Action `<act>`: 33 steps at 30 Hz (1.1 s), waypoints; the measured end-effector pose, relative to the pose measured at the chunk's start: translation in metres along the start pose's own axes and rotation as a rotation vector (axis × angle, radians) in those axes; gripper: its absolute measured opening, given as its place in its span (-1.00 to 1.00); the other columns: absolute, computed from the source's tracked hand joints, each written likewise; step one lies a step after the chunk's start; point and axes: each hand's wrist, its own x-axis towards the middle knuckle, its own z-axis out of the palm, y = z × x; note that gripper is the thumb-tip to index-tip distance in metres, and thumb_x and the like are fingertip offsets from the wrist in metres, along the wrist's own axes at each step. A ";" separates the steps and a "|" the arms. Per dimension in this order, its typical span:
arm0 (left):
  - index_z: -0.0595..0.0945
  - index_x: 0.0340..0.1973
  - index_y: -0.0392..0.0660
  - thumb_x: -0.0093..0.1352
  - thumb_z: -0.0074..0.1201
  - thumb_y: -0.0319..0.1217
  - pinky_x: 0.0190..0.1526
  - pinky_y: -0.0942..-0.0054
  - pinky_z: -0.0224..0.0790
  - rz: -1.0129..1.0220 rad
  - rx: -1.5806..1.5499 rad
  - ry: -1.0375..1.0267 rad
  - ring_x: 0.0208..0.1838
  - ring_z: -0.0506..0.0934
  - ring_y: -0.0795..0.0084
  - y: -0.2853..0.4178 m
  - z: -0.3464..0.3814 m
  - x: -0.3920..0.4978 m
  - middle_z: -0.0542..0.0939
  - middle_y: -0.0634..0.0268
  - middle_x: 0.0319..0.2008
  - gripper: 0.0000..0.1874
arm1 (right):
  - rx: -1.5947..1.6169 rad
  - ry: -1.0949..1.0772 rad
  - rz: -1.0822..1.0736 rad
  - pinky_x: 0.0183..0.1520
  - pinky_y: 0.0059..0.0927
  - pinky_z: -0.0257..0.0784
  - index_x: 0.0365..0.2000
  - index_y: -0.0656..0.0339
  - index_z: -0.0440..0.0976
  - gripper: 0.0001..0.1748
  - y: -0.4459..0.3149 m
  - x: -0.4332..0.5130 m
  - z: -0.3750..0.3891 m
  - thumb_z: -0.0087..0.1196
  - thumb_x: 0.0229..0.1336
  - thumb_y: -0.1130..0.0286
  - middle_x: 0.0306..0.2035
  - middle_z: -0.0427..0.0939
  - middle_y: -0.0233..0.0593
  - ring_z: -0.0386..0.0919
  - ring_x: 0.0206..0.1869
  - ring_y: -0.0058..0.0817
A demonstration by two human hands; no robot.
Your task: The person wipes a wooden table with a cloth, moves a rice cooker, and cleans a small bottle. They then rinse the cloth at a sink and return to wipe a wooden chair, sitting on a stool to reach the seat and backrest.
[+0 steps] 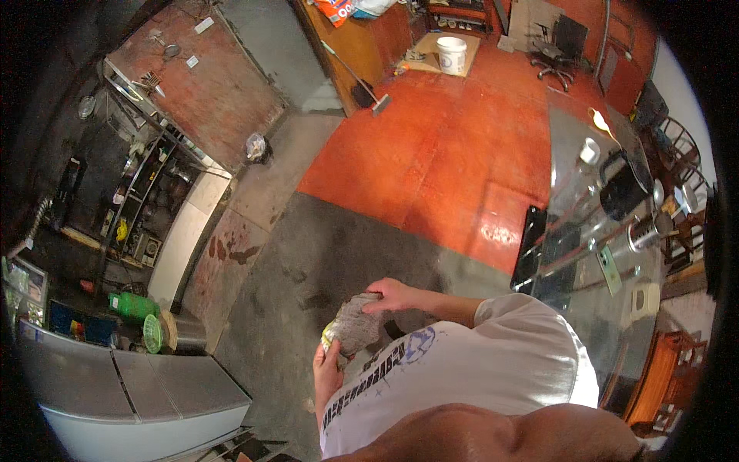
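A bunched grey cloth (pixel 359 323) with a yellow and white patterned edge (pixel 330 334) is held in front of my white T-shirt. My left hand (pixel 329 367) grips its lower end, thumb on top. At the opposite, upper end, the fingers of my right hand (pixel 391 295) pinch the cloth near its corner. Both hands are above the dark grey floor (pixel 277 289), close to my body. The underside of the cloth and some of my fingers are hidden.
On my right stands a glass-topped table (pixel 577 277) with a phone (pixel 608 270), a metal cup (pixel 642 234) and a white cup (pixel 589 151). A refrigerator (pixel 173 381) is at lower left. Ahead are a floor squeegee (pixel 381 105), a white bucket (pixel 451 56) and an office chair (pixel 557 49).
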 end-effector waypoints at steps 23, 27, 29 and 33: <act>0.44 0.13 -0.26 0.42 0.09 -0.30 0.05 0.50 0.33 0.157 -0.114 0.018 0.04 0.48 0.47 0.220 -0.202 0.241 0.53 0.22 0.02 -0.56 | -0.001 0.160 -0.079 -0.38 -0.46 0.38 -0.36 0.30 0.57 -0.60 -0.091 0.388 0.040 0.30 0.01 0.13 -0.54 0.51 -0.32 0.46 -0.47 -0.61; 0.40 0.18 -0.30 0.41 0.11 -0.25 0.06 0.48 0.34 0.068 -0.136 0.119 0.06 0.49 0.45 0.249 -0.227 0.285 0.52 0.19 0.06 -0.47 | 0.031 0.076 0.061 -0.41 -0.45 0.41 -0.30 0.29 0.58 -0.63 -0.088 0.454 0.034 0.29 0.05 0.17 -0.49 0.58 -0.33 0.52 -0.42 -0.62; 0.38 0.21 -0.32 0.41 0.12 -0.22 0.08 0.46 0.34 0.056 -0.163 0.165 0.09 0.48 0.44 0.266 -0.238 0.313 0.52 0.17 0.08 -0.42 | 0.131 0.034 0.100 -0.42 -0.48 0.41 -0.29 0.29 0.58 -0.65 -0.087 0.491 0.030 0.28 0.06 0.19 -0.48 0.57 -0.37 0.53 -0.41 -0.64; 0.29 0.28 -0.31 0.38 0.15 -0.30 0.11 0.43 0.35 0.075 -0.171 0.210 0.14 0.47 0.38 0.312 -0.254 0.369 0.50 0.16 0.13 -0.36 | 0.249 -0.002 0.066 -0.42 -0.54 0.41 -0.27 0.29 0.57 -0.66 -0.091 0.590 0.019 0.29 0.06 0.22 -0.49 0.57 -0.42 0.53 -0.43 -0.66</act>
